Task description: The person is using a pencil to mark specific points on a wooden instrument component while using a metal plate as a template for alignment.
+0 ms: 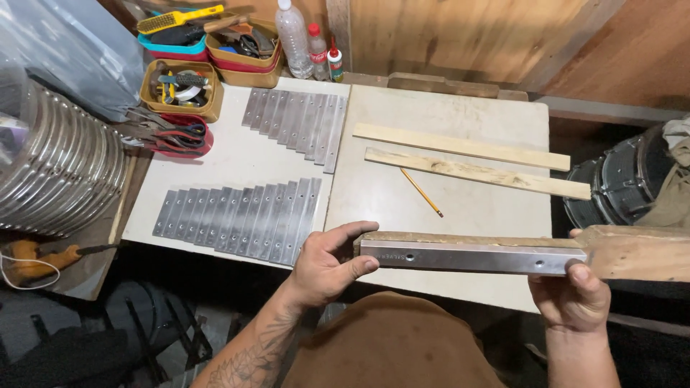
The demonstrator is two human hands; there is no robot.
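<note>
The left hand (327, 267) grips one end of a long, flat, polished metal bar with drilled holes (471, 257), thumb on the near face and fingers stretched along the top edge. The right hand (571, 294) pinches the bar's other end, its thumb pressed on the front face and its other fingers hidden behind. The bar lies flush against a rough, worn length of wooden board (632, 251) that runs on past the right fingers, at the near edge of the pale, matte tabletop (460, 108).

The step in hand looks like lining the bar up against the wood; a next move would call for keeping both ends level and the edges even, since the smooth metal could slide on the coarse grain.

Beyond the fingertips lies a thin yellow pencil (422, 192), and farther off two pale, flat wooden slats (474, 162). Off beyond the left fingers, two fanned rows of shorter grey metal bars (241, 219) sit side by side, each with small holes. A ribbed, shiny metal duct (54, 172) lies well off to the left.
</note>
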